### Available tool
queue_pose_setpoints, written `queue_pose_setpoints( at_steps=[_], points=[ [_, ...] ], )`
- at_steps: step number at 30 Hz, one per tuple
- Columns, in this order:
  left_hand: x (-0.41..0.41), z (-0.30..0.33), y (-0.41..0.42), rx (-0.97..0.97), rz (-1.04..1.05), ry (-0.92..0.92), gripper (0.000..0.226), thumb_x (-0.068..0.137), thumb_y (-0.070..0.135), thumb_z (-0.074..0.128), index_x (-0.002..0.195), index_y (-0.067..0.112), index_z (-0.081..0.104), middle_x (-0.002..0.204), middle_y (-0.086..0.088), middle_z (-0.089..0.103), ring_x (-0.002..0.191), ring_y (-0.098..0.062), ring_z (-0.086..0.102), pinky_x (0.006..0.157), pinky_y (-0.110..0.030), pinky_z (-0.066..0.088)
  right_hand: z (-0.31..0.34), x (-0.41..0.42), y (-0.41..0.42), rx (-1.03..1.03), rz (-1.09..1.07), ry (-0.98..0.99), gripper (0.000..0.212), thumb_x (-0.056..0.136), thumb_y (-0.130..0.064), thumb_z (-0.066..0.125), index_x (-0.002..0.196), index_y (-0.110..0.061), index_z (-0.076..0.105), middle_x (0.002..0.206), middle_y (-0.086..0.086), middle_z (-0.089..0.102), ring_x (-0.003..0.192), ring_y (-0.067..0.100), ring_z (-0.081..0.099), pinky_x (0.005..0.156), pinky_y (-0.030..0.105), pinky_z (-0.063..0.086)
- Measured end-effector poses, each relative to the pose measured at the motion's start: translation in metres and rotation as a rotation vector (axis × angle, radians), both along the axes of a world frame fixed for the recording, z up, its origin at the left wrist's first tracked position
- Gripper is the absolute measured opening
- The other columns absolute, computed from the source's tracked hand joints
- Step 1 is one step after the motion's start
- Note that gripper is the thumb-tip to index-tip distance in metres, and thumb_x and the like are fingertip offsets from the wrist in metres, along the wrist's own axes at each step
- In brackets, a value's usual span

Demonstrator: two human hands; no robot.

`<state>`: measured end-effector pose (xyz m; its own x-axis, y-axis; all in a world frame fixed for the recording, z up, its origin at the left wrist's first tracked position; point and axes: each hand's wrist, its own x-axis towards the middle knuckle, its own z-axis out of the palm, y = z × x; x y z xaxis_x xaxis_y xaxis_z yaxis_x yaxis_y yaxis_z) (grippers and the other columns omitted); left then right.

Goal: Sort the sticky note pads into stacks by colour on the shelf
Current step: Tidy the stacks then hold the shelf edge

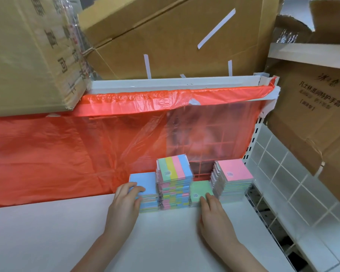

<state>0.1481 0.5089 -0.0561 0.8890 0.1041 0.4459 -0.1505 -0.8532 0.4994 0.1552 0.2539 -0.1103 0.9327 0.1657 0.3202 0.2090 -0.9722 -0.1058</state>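
Four stacks of sticky note pads stand in a row at the back of the white shelf [67, 232]. From left: a blue-topped stack [145, 181], a tall striped multicolour stack [175, 168], a low green-topped stack [200, 190] and a pink-topped stack [235, 170]. My left hand [126, 201] lies on the blue stack's front left corner, fingers curled over the top pad and thumb against the stack's front. My right hand [214, 216] touches the front edge of the green stack with its fingers straight.
Red plastic sheeting [67, 150] hangs behind the stacks. Cardboard boxes [165, 36] sit on the shelf above, and more boxes [312, 114] stand at the right. A white wire grid [283, 183] borders the shelf's right side.
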Motion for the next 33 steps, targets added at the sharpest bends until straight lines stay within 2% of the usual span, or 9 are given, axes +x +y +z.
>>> queue_pose_setpoints(
  at_steps=[3,7,12,15,18,23,26,31,33],
  points=[
    [0.004,0.001,0.005,-0.024,-0.055,0.003,0.032,0.082,0.003,0.067,0.111,0.015,0.065,0.12,0.005,0.053,0.115,-0.004,0.033,0.089,-0.022,0.035,0.003,-0.001,-0.001,0.012,0.0,0.005,0.06,0.043,-0.008,0.079,0.101,0.0,0.069,0.105,0.018,0.067,0.094,0.032,0.068,0.076,0.038,0.056],
    [0.006,0.0,0.012,-0.031,-0.058,0.045,0.045,0.079,0.008,0.071,0.122,0.013,0.058,0.126,0.001,0.05,0.12,-0.015,0.038,0.101,-0.028,0.038,0.016,-0.014,0.01,0.203,0.081,-0.06,0.044,0.063,-0.013,0.054,0.105,-0.01,0.066,0.108,0.007,0.065,0.096,0.025,0.065,0.076,0.032,0.056],
    [0.005,-0.005,0.012,-0.025,-0.056,0.043,0.035,0.079,0.004,0.07,0.113,0.009,0.063,0.119,-0.001,0.051,0.117,-0.017,0.044,0.096,-0.018,0.033,0.045,-0.037,0.048,0.316,0.334,-0.127,0.034,0.076,-0.016,0.043,0.104,-0.019,0.061,0.106,-0.005,0.06,0.096,0.013,0.054,0.078,0.02,0.042],
    [0.006,-0.004,0.013,-0.057,-0.073,0.026,0.032,0.076,0.001,0.071,0.106,0.01,0.065,0.107,0.003,0.05,0.106,-0.011,0.043,0.09,-0.013,0.03,0.064,-0.038,0.077,0.313,0.486,-0.163,0.036,0.073,-0.005,0.053,0.107,-0.016,0.058,0.107,-0.001,0.059,0.097,0.016,0.054,0.079,0.02,0.042],
    [0.008,-0.001,0.017,-0.093,-0.105,0.028,0.033,0.074,0.001,0.072,0.105,0.01,0.065,0.104,0.005,0.05,0.097,-0.014,0.049,0.086,-0.025,0.043,0.082,-0.026,0.106,0.203,0.58,-0.181,0.041,0.072,-0.004,0.049,0.112,-0.015,0.054,0.106,0.003,0.059,0.096,0.019,0.054,0.076,0.025,0.048],
    [0.008,0.003,0.026,-0.303,-0.1,0.108,0.045,0.076,0.001,0.07,0.118,0.011,0.058,0.113,0.003,0.053,0.1,-0.011,0.053,0.087,-0.02,0.04,0.088,0.002,0.144,0.027,0.456,-0.109,0.057,0.055,0.008,0.067,0.112,0.002,0.058,0.11,0.018,0.06,0.101,0.034,0.061,0.072,0.037,0.057],
    [0.009,0.001,0.031,-0.37,-0.103,0.136,0.037,0.077,0.002,0.07,0.111,0.013,0.061,0.102,0.003,0.056,0.092,-0.017,0.058,0.085,-0.03,0.047,0.084,0.007,0.154,-0.102,0.392,-0.007,0.052,0.07,0.011,0.055,0.121,0.006,0.048,0.118,0.022,0.051,0.111,0.037,0.05,0.086,0.044,0.05],
    [0.013,-0.001,0.035,-0.403,-0.132,0.161,0.035,0.076,0.003,0.072,0.108,0.013,0.062,0.096,0.003,0.056,0.089,-0.02,0.061,0.082,-0.039,0.052,0.072,0.007,0.155,-0.044,0.343,0.002,0.051,0.039,0.007,0.075,0.087,-0.004,0.062,0.084,0.011,0.061,0.075,0.028,0.062,0.059,0.03,0.052],
    [0.013,-0.003,0.036,-0.371,-0.145,0.168,0.038,0.078,0.002,0.07,0.114,0.012,0.06,0.105,0.003,0.056,0.097,-0.02,0.06,0.086,-0.037,0.05,0.072,0.005,0.156,-0.016,0.335,-0.013,0.051,0.036,0.007,0.075,0.083,-0.005,0.06,0.081,0.009,0.06,0.072,0.026,0.061,0.058,0.028,0.052]
  ],
)
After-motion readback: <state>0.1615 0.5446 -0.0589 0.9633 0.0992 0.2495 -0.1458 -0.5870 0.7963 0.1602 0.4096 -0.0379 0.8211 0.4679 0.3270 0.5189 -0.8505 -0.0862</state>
